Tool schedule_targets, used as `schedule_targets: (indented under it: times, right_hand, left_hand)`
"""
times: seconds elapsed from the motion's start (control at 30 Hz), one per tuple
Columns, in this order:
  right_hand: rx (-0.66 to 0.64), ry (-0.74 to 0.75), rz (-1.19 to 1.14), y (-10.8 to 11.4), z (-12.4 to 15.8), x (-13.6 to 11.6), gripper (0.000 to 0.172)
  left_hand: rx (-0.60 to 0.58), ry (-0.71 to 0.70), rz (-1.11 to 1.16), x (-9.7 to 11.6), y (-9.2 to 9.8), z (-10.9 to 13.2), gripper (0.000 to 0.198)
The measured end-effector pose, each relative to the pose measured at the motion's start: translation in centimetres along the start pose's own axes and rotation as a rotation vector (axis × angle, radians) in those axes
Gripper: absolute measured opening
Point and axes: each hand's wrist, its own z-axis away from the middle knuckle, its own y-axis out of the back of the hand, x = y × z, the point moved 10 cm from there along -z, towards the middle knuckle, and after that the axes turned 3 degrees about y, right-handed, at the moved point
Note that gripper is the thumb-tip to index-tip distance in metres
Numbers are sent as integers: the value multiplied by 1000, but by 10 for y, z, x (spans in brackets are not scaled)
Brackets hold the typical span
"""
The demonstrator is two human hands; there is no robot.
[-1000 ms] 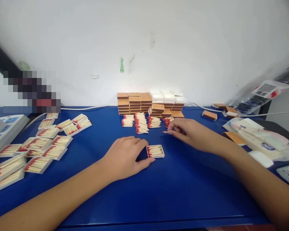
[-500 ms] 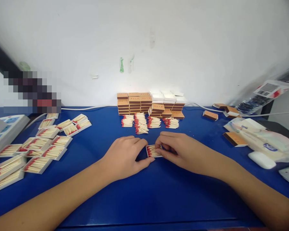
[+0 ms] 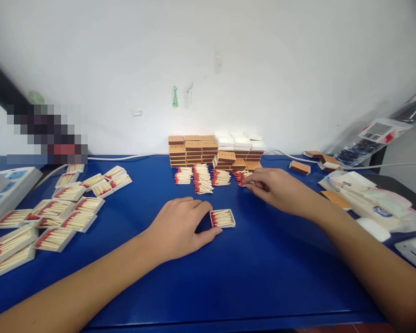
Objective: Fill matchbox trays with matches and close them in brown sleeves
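My left hand [image 3: 180, 229] rests on the blue table, its thumb and forefinger closed about the left end of a white matchbox tray [image 3: 229, 224]. Red-headed matches [image 3: 222, 217] lie side by side in this tray, heads to the left. Farther right, my right hand [image 3: 271, 187] pinches at the rightmost pile of matches [image 3: 241, 176] and covers part of it; how many are between the fingertips is hidden. Left of that pile lie a small match pile [image 3: 222, 177], a longer one [image 3: 202, 179] and another small one [image 3: 183, 175].
Stacked brown matchboxes [image 3: 193, 151] and white trays [image 3: 225, 141] stand against the wall. Filled trays [image 3: 55, 238] spread over the left side near a power strip [image 3: 15, 185]. At right are loose matchboxes [image 3: 300, 167], a wipes packet [image 3: 381, 203], a white case [image 3: 373, 230] and a bottle [image 3: 364, 141].
My right hand has left the tray and moved away from me and to the right, to the rightmost match pile. The left hand has stayed at the tray.
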Motion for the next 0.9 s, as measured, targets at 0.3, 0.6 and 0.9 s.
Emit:
schedule_targets:
  times: [0.3,0.6,0.9]
  right_hand:
    - [-7,-71,-8,1,1,10,20]
    - [-106,-116,-56,-7,4,19,19]
    - [-89,-97,-49,-6,4,17,22]
  left_hand:
    - [-16,10,1,-1,-1,1,36]
    - [-25,14,8,0,-2,0,36]
    - [-12,5,1,0,-1,0,37]
